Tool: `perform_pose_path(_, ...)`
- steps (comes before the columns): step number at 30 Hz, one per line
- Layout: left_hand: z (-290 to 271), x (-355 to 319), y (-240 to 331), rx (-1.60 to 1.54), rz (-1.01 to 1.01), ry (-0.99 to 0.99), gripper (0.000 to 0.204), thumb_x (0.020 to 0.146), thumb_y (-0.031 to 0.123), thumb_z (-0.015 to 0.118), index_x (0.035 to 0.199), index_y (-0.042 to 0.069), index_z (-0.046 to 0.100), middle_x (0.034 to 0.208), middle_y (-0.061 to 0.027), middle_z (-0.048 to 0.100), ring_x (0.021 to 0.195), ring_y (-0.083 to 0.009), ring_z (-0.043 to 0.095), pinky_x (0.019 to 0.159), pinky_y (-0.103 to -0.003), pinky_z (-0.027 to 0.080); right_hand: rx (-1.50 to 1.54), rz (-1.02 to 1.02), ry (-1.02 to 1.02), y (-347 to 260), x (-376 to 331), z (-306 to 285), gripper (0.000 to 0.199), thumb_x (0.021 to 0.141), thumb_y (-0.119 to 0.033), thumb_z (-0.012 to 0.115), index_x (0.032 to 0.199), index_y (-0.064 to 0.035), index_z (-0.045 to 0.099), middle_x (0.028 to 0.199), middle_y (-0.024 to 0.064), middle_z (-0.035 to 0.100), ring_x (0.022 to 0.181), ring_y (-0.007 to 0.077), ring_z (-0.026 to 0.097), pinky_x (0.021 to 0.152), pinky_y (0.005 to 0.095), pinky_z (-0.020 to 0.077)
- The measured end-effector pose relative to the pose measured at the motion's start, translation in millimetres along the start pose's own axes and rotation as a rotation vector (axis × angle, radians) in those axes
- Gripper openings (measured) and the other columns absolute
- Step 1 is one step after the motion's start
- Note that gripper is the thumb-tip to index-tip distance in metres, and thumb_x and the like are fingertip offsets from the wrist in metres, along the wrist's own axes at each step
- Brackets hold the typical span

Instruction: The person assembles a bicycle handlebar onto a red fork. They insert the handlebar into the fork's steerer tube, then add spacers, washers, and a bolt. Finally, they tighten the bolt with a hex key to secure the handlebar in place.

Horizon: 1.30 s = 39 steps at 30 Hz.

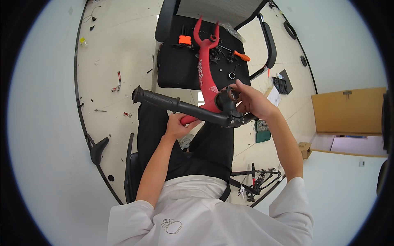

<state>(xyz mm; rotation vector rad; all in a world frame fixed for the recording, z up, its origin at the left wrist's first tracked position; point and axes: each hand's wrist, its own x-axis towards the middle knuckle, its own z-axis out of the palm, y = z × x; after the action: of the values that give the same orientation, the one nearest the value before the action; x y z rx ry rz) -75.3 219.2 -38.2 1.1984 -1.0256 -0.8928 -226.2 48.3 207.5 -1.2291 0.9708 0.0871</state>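
A red bicycle frame (205, 76) slants from my lap up to the black seat of the chair ahead, its forked end resting there. At its near end sits a black handlebar stem (227, 102). The black handlebar (193, 110), with a rubber grip (148, 96) at its left end, crosses over my thighs. My left hand (179, 126) is closed around a red tube of the frame, below the bar. Curled against the right side of the stem is my right hand (253, 100), its thumb up and some fingertips hidden behind the stem.
On the chair seat (176, 67) lie an orange-handled screwdriver (242, 56), an orange tool holder (184, 39) and small dark parts. Left on the floor is a bicycle saddle (99, 151). A black bicycle frame (258, 180) and a green case (262, 133) lie right.
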Motion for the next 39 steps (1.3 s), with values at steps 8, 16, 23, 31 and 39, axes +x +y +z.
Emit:
perform_pose_path(8, 14, 0, -3, -0.088, 0.057, 0.037, 0.02, 0.078, -0.001, 0.081, 0.096, 0.0, 0.071, 0.089, -0.0057, 0.072, 0.08, -0.012, 0.068, 0.072, -0.028, 0.055, -0.21, -0.025, 0.169, -2, -7, 10, 0.054, 0.104, -0.052, 0.042, 0.12, -0.0041, 0.062, 0.084, -0.0001, 0.063, 0.054, 0.0062, 0.059, 0.048, 0.0201, 0.0473)
perform_pose_path(16, 10, -9, -11, 0.032, 0.008, 0.075, 0.026, 0.075, 0.014, 0.086, 0.096, 0.005, 0.074, 0.086, -0.0052, 0.072, 0.078, -0.0169, 0.069, 0.071, -0.031, 0.054, -0.14, -0.117, 0.177, 9, -9, 17, 0.045, 0.104, -0.049, 0.045, 0.096, -0.0069, 0.06, 0.072, -0.0006, 0.057, 0.053, 0.0061, 0.054, 0.047, 0.0193, 0.0389)
perform_pose_path(23, 7, -4, -23, 0.278, 0.061, -0.056, 0.03, 0.075, 0.029, 0.081, 0.075, 0.001, 0.068, 0.064, -0.0155, 0.061, 0.062, -0.0239, 0.065, 0.061, -0.038, 0.049, -0.181, -0.175, 0.058, 14, -10, 31, 0.053, 0.095, -0.053, 0.053, 0.11, -0.004, 0.064, 0.08, 0.0041, 0.063, 0.057, 0.0088, 0.058, 0.051, 0.0225, 0.043)
perform_pose_path(31, 13, 1, -16, 0.266, -0.302, -0.087, 0.031, 0.075, 0.026, 0.077, 0.077, -0.005, 0.07, 0.069, -0.0261, 0.065, 0.072, -0.041, 0.069, 0.06, -0.044, 0.05, -0.153, -0.187, -0.077, 55, 5, 52, 0.051, 0.093, -0.035, 0.066, 0.13, -0.0022, 0.054, 0.074, 0.0067, 0.062, 0.061, 0.0117, 0.06, 0.057, 0.0258, 0.0462)
perform_pose_path(39, 16, 7, -20, 0.328, -0.247, -0.078, 0.022, 0.086, 0.022, 0.07, 0.094, 0.002, 0.068, 0.081, -0.0102, 0.071, 0.077, -0.0217, 0.071, 0.067, -0.035, 0.054, -0.809, -0.607, 0.118, 62, -26, 56, 0.114, 0.068, -0.06, 0.082, 0.154, -0.0063, 0.029, 0.086, 0.0121, 0.068, 0.071, 0.031, 0.067, 0.071, 0.0378, 0.0517)
